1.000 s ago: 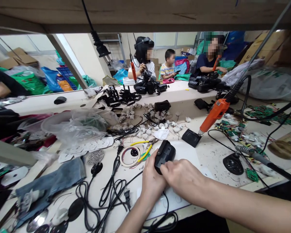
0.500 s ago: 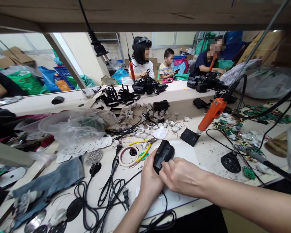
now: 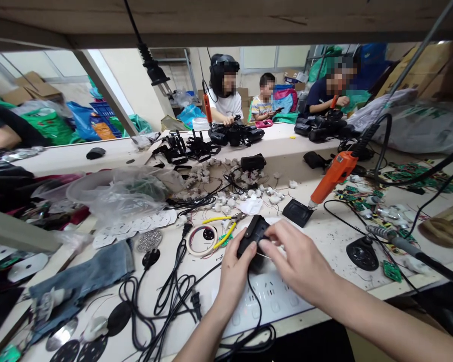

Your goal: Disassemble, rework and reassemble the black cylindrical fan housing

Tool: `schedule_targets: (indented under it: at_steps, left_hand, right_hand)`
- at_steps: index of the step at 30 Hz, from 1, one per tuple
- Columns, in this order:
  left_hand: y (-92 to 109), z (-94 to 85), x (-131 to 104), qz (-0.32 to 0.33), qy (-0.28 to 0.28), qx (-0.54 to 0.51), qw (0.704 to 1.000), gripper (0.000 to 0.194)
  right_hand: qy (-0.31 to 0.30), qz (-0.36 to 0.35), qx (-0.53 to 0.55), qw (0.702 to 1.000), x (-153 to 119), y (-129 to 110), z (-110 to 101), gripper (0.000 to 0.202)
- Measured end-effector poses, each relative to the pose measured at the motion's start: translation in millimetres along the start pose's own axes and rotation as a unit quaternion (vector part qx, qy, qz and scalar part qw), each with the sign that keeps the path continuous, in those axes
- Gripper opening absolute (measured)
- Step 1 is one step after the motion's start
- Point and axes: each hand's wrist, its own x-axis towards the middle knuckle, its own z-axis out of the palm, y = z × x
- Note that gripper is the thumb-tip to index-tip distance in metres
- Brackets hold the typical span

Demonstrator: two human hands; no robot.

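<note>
A small black plastic device (image 3: 251, 235) is gripped from the left by my left hand (image 3: 233, 274), just above the bench. My right hand (image 3: 296, 259) lies over its right side, fingertips pinching the casing. A black cord runs from under the device down toward me, across a white power strip (image 3: 266, 301) that lies flat beneath both hands.
Yellow-handled pliers (image 3: 223, 229) and a tape roll (image 3: 201, 240) lie left of the device. An orange electric screwdriver (image 3: 331, 177) hangs at right above a black square part (image 3: 297, 212). Black cables (image 3: 166, 296) sprawl at front left. Several people sit at the far bench.
My right hand has moved from the device's near end up to its right side. The power strip under my hands now shows more.
</note>
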Motion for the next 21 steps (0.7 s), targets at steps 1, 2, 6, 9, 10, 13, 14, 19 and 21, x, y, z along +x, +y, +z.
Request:
schedule_targets:
  at_steps: [1,2,6,9,10,13,14,19,21]
  left_hand:
    - [0,0.5,-1,-0.001,-0.002,0.004,1.0,0.053]
    - [0,0.9,-1,0.003,-0.002,0.01,1.0,0.052]
    - [2,2.4,-5,0.063,-0.007,0.056,0.996,0.05]
    - [3,2.2,-5,0.076,-0.015,0.071,0.994,0.051]
    - [3,1.8,-5,0.074,-0.019,0.073,0.994,0.051]
    - [2,1.1,-5,0.07,-0.033,0.079,0.994,0.052]
    - [2,1.1,-5,0.07,-0.037,0.083,0.993,0.053]
    - [2,2.1,-5,0.063,-0.023,0.077,0.995,0.054]
    - [2,1.4,-4,0.044,-0.015,0.062,0.997,0.054]
  right_hand:
    - [-0.029,0.107,0.044,0.993,-4,2,-5,0.027]
    - [-0.071,0.219,0.095,0.968,-9,4,-9,0.034]
    - [-0.193,0.53,0.39,0.728,-25,11,-15,0.053]
    - [-0.174,0.564,0.529,0.61,-24,8,-13,0.046]
    - [-0.17,0.558,0.539,0.608,-21,6,-11,0.043]
    - [-0.178,0.518,0.483,0.683,-17,3,-7,0.037]
    - [-0.19,0.501,0.432,0.725,-18,4,-5,0.034]
    - [-0.175,0.118,-0.063,0.975,-35,19,3,0.022]
    - [-0.134,-0.084,-0.21,0.965,-40,24,7,0.034]
